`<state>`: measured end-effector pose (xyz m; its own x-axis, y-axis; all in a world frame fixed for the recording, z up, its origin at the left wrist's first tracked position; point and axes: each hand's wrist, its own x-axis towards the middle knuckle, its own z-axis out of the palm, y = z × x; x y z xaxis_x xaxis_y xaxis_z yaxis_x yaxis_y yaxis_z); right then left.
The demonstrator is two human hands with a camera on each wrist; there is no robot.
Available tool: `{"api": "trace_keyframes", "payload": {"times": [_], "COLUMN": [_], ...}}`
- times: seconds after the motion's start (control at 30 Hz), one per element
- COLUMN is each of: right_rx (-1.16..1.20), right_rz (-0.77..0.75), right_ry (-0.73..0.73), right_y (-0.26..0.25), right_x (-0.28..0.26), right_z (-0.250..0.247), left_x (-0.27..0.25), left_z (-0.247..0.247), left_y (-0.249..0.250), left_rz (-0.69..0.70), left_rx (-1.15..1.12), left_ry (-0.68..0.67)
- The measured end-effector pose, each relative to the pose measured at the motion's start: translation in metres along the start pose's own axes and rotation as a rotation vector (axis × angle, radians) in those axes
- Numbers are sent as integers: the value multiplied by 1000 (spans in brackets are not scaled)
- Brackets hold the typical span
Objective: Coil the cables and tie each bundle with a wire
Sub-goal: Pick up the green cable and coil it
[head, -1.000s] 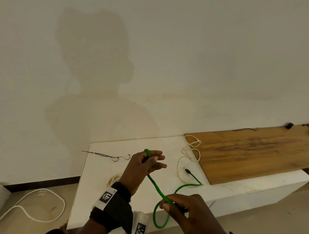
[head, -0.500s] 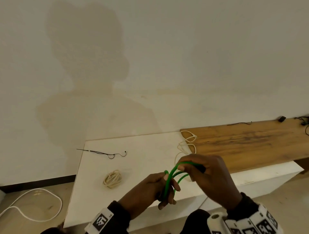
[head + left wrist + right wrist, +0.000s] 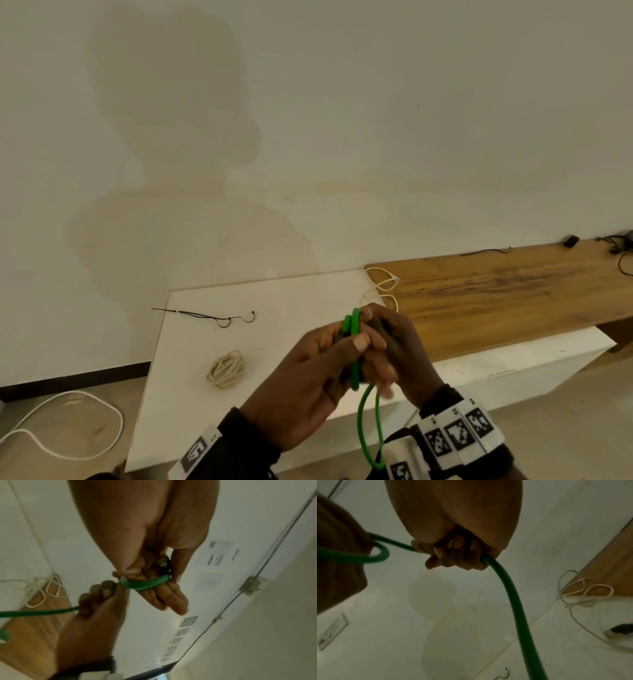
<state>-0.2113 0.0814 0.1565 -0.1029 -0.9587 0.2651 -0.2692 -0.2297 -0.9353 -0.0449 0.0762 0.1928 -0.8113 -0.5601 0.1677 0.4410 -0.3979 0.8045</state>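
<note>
A green cable (image 3: 356, 329) is held in small loops in front of me, above the near edge of the white table (image 3: 291, 301). My left hand (image 3: 342, 349) pinches the loops, thumb on top; in the left wrist view a turn of the green cable (image 3: 145, 584) lies across its fingers beside a black plug (image 3: 164, 562). Touching it, my right hand (image 3: 380, 363) grips the cable in a fist (image 3: 453, 557). A slack loop (image 3: 370, 428) hangs below both hands. A black tie wire (image 3: 212, 315) lies at the table's back left.
A coiled cream cable bundle (image 3: 226, 368) lies on the table, left of my hands. A loose cream cable (image 3: 380, 287) straddles the edge of the wooden board (image 3: 513, 291). Another black wire (image 3: 486, 251) lies on the board. A white cable (image 3: 68, 428) trails on the floor.
My hands were apart with the cable stretched between them. The right hand swung up and over to the left, folding the cable into loops; now both hands touch.
</note>
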Motion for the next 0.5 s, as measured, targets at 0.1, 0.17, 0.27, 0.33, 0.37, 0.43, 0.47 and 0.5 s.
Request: {"api": "trace_keyframes", "payload": {"times": [0.1, 0.17, 0.27, 0.33, 0.37, 0.43, 0.47, 0.5], "right_rx": [78, 28, 1, -30, -82, -245, -330, -399], "right_rz": [154, 188, 278, 350, 359, 323, 287, 245], "right_ry": [-8, 2, -100, -210, -263, -339, -351, -348], "right_y": [11, 18, 21, 16, 14, 6, -2, -11], "right_x": [-12, -20, -36, -52, -58, -71, -75, -78], "right_z": [19, 29, 40, 44, 46, 48, 47, 44], "left_x": [8, 14, 20, 23, 23, 22, 22, 22], "left_z": [-2, -8, -23, -34, -41, -54, -60, -65], "left_y": [10, 20, 34, 40, 43, 44, 44, 42], "left_rz": [104, 161, 207, 207, 200, 176, 160, 137], "left_rx": [-87, -86, -12, 51, 93, 163, 194, 230], "left_ry": [65, 100, 174, 212, 228, 241, 256, 278]}}
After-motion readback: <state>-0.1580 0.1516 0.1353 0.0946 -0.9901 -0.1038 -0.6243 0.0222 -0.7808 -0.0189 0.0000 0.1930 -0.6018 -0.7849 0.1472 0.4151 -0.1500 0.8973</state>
